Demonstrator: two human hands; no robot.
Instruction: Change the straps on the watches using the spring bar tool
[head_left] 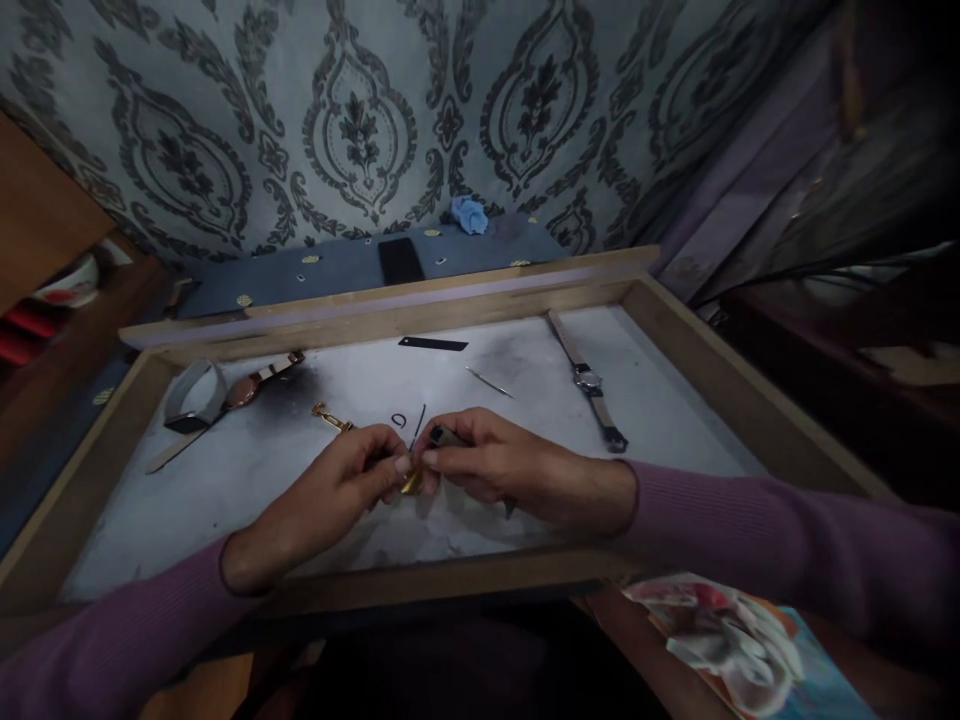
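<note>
My left hand (352,478) pinches a small gold-coloured watch piece (411,486) between thumb and fingers, low over the tray. A gold watch band (330,416) with a clasp sticks out beyond that hand; whether the two are joined is hidden. My right hand (502,462) is closed around a greyish, dark-tipped object (448,437), mostly covered by the fingers, and its fingertips meet the gold piece. A thin dark rod (418,424) rises between both hands; what holds it cannot be made out. Just beyond lies a small black ring (399,420).
Raised wooden edges surround the white-bottomed tray (757,400). At left lie a grey-strapped smartwatch (196,395) and a brown-faced wristwatch (241,392); another wristwatch (587,379) lies right. A black blade-like strip (433,344) and metal tweezers-like tool (489,382) lie between. Behind sits blue cloth (469,215).
</note>
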